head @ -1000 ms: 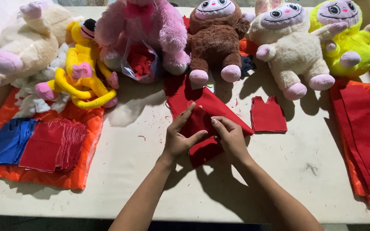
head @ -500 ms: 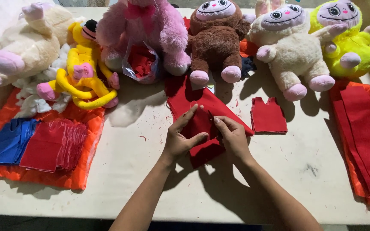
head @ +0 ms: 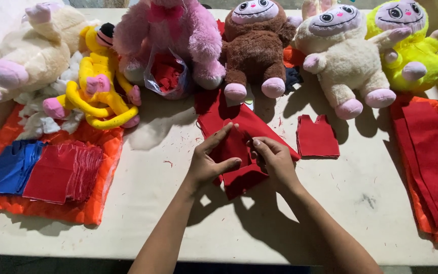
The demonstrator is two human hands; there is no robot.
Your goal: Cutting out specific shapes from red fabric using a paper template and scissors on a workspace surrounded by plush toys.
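Both hands are on the red felt [head: 239, 147] in the middle of the table [head: 168, 218]. The left hand [head: 210, 163] lies flat on the felt's near left part, forefinger stretched out toward the far side and thumb spread to the right; it pins the cloth rather than grips it. The right hand [head: 275, 158] has its fingers curled, tips pinching a fold of the felt just right of the left thumb.

Against half a second ago the left forefinger has lifted and straightened a little, and the right fingertips have drawn closer in on the fold; the felt itself lies in the same place. It reads as a small piece being worked or folded under the fingers, the grip tightening rather than letting go.

Just right of the right hand, apart from it, lies a cut red piece [head: 318, 137]. Beyond the fingertips sits a row of plush toys, the brown plush [head: 254, 45] nearest. Well to the left of the left hand are stacks of red squares [head: 59, 172] and blue squares [head: 11, 166] on orange cloth [head: 77, 210]
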